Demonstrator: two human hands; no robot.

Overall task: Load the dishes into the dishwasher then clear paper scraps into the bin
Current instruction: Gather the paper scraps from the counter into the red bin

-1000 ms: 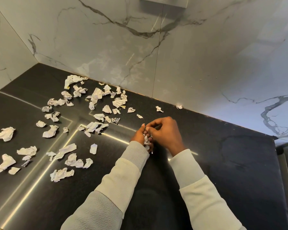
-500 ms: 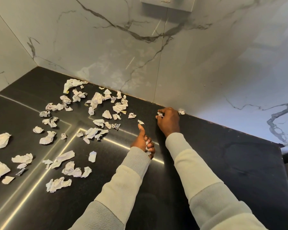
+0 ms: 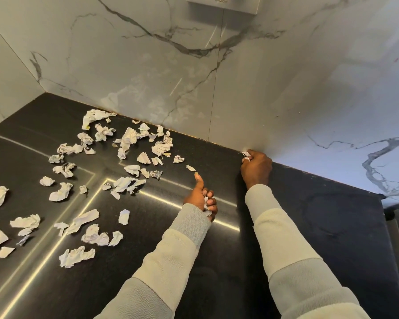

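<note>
1. Paper scraps lie strewn over the dark counter, mostly off to the left and well apart from the right hand.
2. That right hand pinches one small scrap just where the counter meets the marble wall.
3. Left hand has its fingers curled round a wad of crumpled bits, thumb sticking out.
4. They look feather-light, soft and crushable, not fragile. I'd pinch each by a raised crease, since flat edges hug the slick stone and a loose fist may shed pieces.
</note>
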